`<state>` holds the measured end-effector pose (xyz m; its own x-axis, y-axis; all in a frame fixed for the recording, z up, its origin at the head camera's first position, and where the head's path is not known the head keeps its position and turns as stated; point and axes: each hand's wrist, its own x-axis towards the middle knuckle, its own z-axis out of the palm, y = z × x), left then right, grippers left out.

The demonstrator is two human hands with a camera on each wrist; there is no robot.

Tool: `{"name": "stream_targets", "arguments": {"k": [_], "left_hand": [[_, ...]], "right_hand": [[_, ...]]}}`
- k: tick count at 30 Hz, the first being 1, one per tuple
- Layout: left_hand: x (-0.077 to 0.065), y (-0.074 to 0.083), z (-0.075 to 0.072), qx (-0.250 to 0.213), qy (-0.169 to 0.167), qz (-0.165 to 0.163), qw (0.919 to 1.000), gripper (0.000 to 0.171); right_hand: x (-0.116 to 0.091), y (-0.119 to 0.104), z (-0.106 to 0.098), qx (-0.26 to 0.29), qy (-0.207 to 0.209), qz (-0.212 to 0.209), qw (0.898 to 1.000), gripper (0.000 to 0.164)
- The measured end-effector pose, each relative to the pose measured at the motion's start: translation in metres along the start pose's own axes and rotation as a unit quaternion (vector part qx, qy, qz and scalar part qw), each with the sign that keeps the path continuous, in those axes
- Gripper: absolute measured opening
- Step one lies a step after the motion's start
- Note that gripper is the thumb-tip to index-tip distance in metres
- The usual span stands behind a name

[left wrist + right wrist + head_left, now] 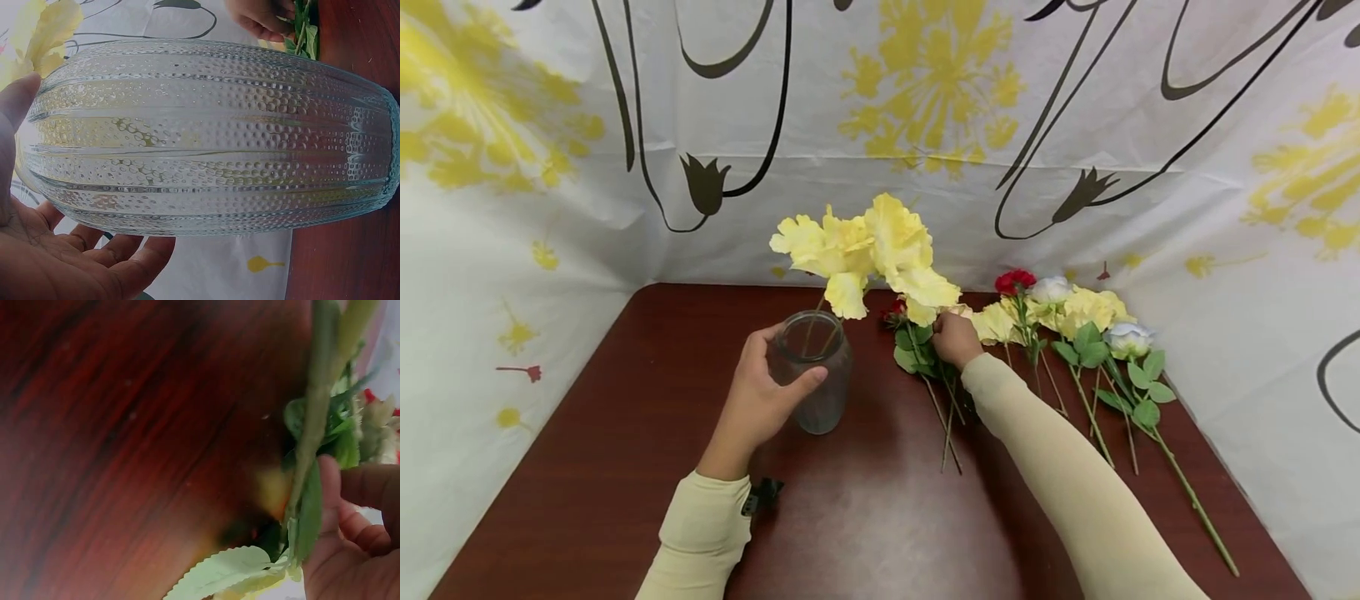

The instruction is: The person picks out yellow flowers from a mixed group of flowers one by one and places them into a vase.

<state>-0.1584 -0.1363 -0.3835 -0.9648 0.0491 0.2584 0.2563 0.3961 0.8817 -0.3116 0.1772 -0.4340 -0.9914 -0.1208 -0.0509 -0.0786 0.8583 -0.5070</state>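
My left hand (758, 392) grips a clear glass vase (823, 408) near its mouth, thumb in front and fingers round the far side. Close up in the left wrist view, the vase (206, 137) shows ribs and raised dots. Two large yellow flowers (898, 250) rise out of it on thin stems. Over on the right, my right hand (957, 337) is among the lying flowers, beside a red rose (895, 312) with green leaves. In the right wrist view its thumb and fingers (375, 487) pinch at a leafy flower stem (306, 444); the exact grip is partly hidden.
Several more flowers lie to the right: a red one (1015, 282), a yellow one (1093, 308) and a white rose (1129, 340) with a long stem. A small black object (765, 493) shows by my left wrist. Patterned cloth (820, 108) hangs around the dark red table (625, 433).
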Motion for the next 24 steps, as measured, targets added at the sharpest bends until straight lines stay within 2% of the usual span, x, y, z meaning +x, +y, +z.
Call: {"name": "stream_targets", "arguments": {"k": [6, 12, 14, 19, 24], "left_hand": [[-0.001, 0.003, 0.001, -0.003, 0.008, 0.008, 0.9999, 0.081], [-0.001, 0.004, 0.0, -0.005, 0.01, 0.011, 0.9999, 0.081], [-0.002, 0.003, -0.001, -0.003, 0.01, 0.011, 0.9999, 0.081], [-0.002, 0.003, 0.0, -0.005, 0.01, 0.016, 0.9998, 0.08], [-0.002, 0.003, 0.0, -0.005, 0.008, 0.019, 0.9998, 0.081]], "right_hand": [[0.005, 0.007, 0.0, -0.03, -0.023, 0.031, 0.999, 0.051], [0.007, 0.005, -0.002, -0.061, -0.043, 0.048, 0.996, 0.04], [0.008, 0.004, -0.003, -0.05, -0.049, 0.055, 0.996, 0.037], [0.01, 0.006, -0.007, 0.022, -0.063, 0.075, 0.995, 0.041], [0.007, 0.009, -0.011, 0.076, -0.057, 0.08, 0.992, 0.032]]}}
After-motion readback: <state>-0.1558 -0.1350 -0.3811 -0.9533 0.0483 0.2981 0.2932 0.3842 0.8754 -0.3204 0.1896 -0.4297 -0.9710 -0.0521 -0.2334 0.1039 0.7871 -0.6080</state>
